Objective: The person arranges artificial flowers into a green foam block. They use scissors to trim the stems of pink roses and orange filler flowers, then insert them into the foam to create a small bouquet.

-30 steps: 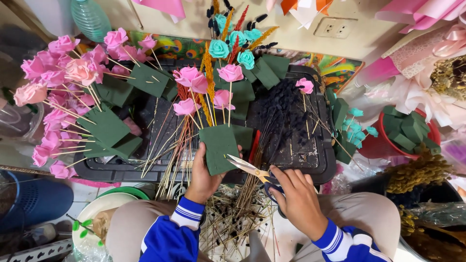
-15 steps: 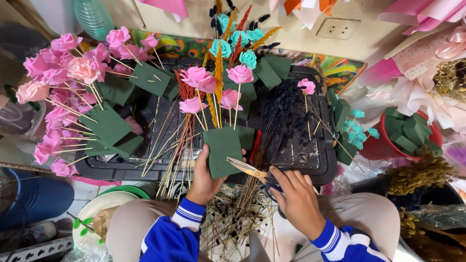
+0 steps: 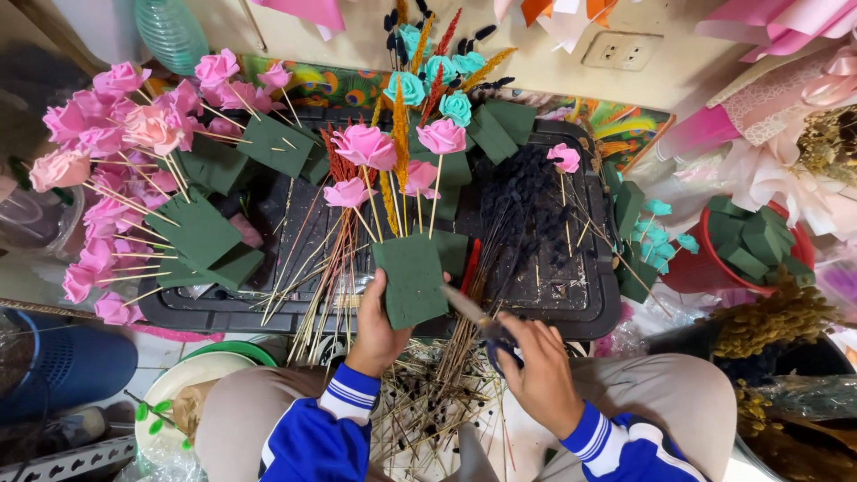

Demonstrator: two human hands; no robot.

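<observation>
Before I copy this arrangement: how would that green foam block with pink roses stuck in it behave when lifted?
The green foam block probably weighs little: the left hand holds it alone. With pink roses on long sticks it looks top-heavy, apt to tip. Foam likely dents.

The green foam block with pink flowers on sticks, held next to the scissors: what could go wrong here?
1. The scissors in the right hand point toward the left hand; a slip might nick its fingers.
2. The green foam block is held at its lower edge while the pink flowers on sticks stand tall, so it may tip.
3. Squeezing could crumble the foam.
</observation>
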